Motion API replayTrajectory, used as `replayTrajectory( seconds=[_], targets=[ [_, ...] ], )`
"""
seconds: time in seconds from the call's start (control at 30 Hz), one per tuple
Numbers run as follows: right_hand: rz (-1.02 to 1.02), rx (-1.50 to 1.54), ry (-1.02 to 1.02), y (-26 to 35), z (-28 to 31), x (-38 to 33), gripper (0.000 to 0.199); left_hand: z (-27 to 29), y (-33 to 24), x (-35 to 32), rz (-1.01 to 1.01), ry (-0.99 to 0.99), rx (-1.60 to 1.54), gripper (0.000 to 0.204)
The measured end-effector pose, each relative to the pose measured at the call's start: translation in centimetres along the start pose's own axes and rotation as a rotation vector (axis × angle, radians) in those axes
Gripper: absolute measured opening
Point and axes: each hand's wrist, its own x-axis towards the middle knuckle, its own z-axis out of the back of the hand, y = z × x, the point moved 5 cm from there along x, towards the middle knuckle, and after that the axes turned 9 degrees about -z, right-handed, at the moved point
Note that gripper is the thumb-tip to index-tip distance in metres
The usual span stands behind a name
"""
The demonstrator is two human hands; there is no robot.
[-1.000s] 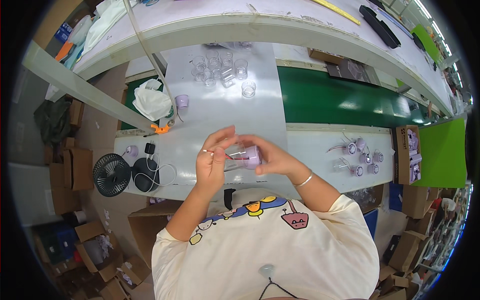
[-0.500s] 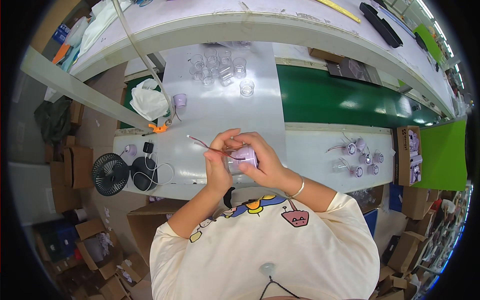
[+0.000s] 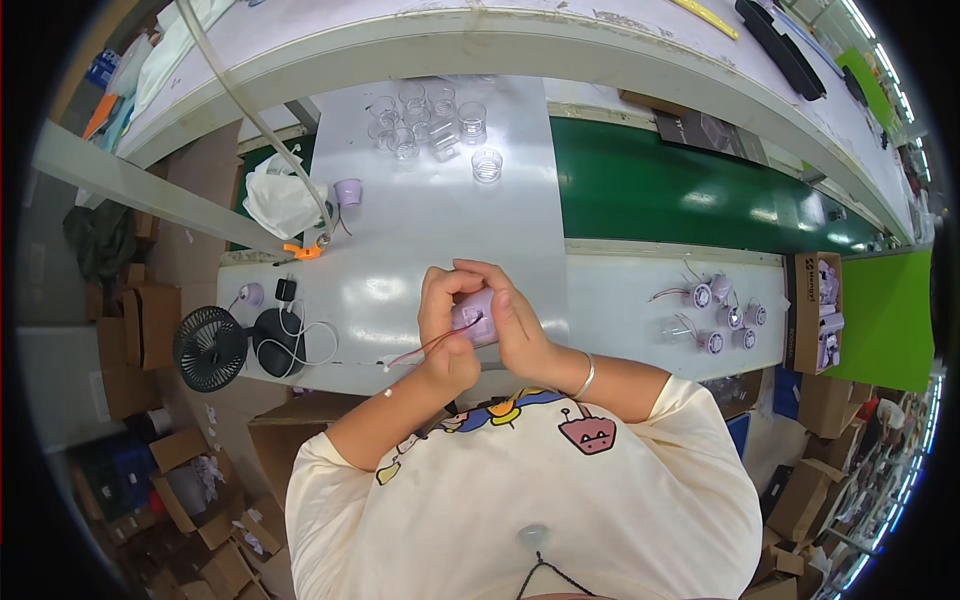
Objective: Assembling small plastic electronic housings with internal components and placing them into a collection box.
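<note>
A lilac cup-shaped housing sits between my two hands, just over the near part of the grey worktable. My left hand wraps round its left side, with the thumb low on it. Closed on the right side is my right hand, fingers pressed along it. A thin red wire comes out of the housing and runs past my left thumb, ending in a small white plug. My fingers hide the far side of the housing.
Several clear cups stand at the back of the table, near a lilac cup and white bag. Several wired lilac housings lie right, beside a filled carton. A black fan is left; a shelf beam crosses above.
The housing has been turned in my hands, and its wire end has swung from upper left to lower left. Clear plastic seen beside the housing earlier is now out of sight.
</note>
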Motion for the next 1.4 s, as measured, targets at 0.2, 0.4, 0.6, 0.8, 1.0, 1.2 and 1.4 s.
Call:
replayTrajectory(
  seconds=[0.2,0.4,0.6,0.8,1.0,1.2,1.4],
  targets=[
    [0.191,-0.212,-0.079,-1.1,1.0,0.7,0.062,-0.6,3.2,0.2,0.543,-0.096,-0.341,0.065],
    [0.054,-0.219,-0.045,-1.2,2.3,1.6,0.073,-1.1,4.3,0.7,0.469,-0.023,-0.294,0.050],
    [-0.570,0.133,0.286,-0.8,4.5,2.2,0.099,-1.5,5.0,0.8,1.044,0.041,-0.604,0.034],
    [-0.414,0.000,0.287,-0.2,5.5,1.6,0.087,-2.1,6.0,0.4,1.283,0.041,-0.948,0.044],
    [-0.445,-0.173,0.158,-4.0,7.8,3.6,0.055,-3.7,10.2,-0.8,1.299,0.010,-0.760,0.053],
    [-0.164,-0.761,-0.712,-13.4,25.9,7.6,0.057,2.7,24.1,2.3,0.617,-0.012,0.312,0.070],
    [-0.634,-1.391,-1.017,-18.0,29.5,10.6,0.071,11.0,32.4,11.1,0.387,0.027,0.828,0.056]
  ],
)
